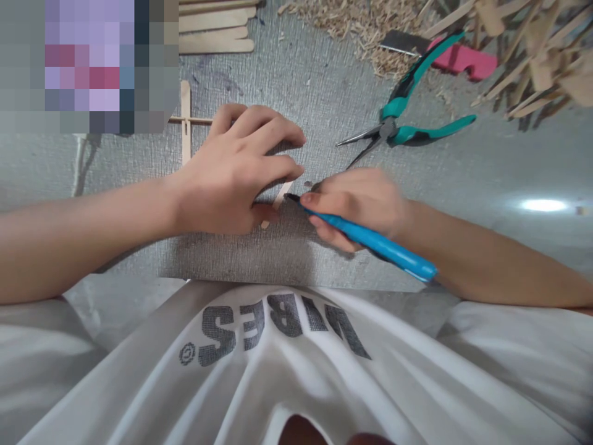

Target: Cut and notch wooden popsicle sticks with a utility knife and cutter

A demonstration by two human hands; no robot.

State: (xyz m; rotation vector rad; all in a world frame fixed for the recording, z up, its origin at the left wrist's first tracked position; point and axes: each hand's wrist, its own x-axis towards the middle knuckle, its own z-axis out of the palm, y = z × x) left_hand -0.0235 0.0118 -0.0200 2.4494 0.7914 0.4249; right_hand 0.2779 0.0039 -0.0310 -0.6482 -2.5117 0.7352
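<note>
My left hand [241,164] lies arched over the grey textured table. Its thumb and index finger are at either end of a short piece of craft stick [281,196], holding it down at a slant. In my right hand [359,201] is what looks like a blue craft knife [380,240], gripped like a pen. Its dark tip meets the right side of the stick piece. Slight blur hides the tip's exact shape. Just beyond the right hand lie green-and-black needle-nose pliers [388,128] with jaws and handles spread. Crossed craft sticks [186,99] lie behind the left wrist, partly covered by that hand.
Several whole craft sticks [217,34] are stacked at the back. A pink cutter [463,59] with its blade out lies beside wood shavings [361,28]. Cut stick pieces [542,62] are heaped at back right. A white cable [79,164] runs at left, below a blurred-out patch.
</note>
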